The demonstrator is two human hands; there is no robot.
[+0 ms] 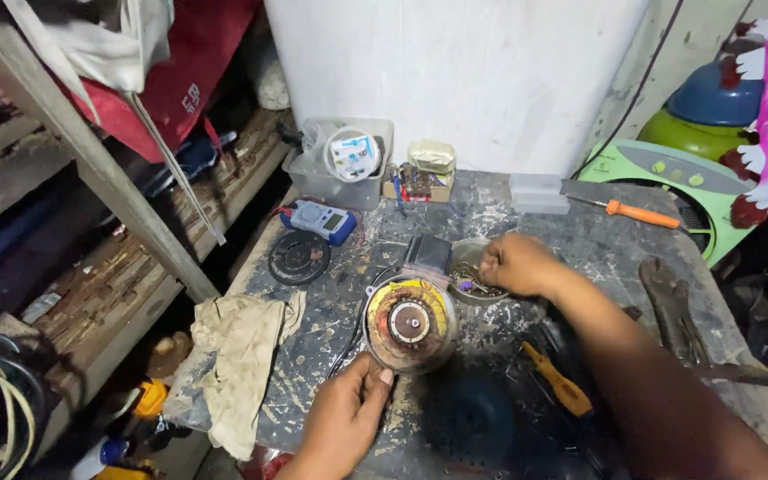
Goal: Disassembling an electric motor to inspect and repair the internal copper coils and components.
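Observation:
A round rusty motor part (409,322) with yellow windings and a metal hub lies in the middle of a worn, paint-stained table (331,329). My left hand (347,416) touches its near edge with thumb and fingertips. My right hand (516,264) reaches into a small round bowl (468,271) of screws and small parts just behind the motor part, fingers pinched together. What it pinches is hidden. A dark block (427,255) stands behind the motor part.
A dirty cloth (240,356) hangs over the table's left edge. A blue multimeter (320,220), black disc (299,257), clear plastic tub (341,167), orange-handled tool (626,212), yellow-handled pliers (558,384) and large rusty pliers (670,307) lie around. Wooden shelves stand left.

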